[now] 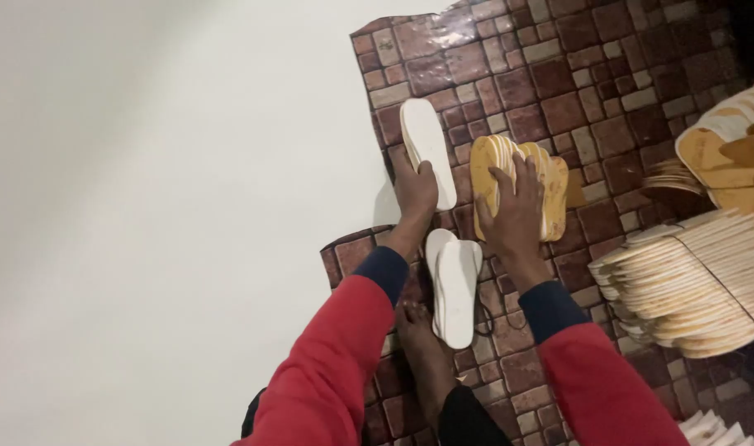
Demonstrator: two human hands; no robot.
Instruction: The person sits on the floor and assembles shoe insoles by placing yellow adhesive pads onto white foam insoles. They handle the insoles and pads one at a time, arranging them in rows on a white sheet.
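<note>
Currently pairing step: left hand [416, 192] lies flat, fingers together, on white sole [427, 151] on brick-patterned mat [608, 99]; right hand [513, 216], fingers spread, steadies upright tan insole stack [559, 194]. Next likely needs pinching one insole free.

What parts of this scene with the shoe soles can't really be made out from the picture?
- Head view: the left hand hides the near end of the white sole.
- The right hand covers much of the upright tan soles; their count is unclear.
- The tied bundle of soles runs off the right edge.
- The stack at upper right is cut off and in shadow.
</note>
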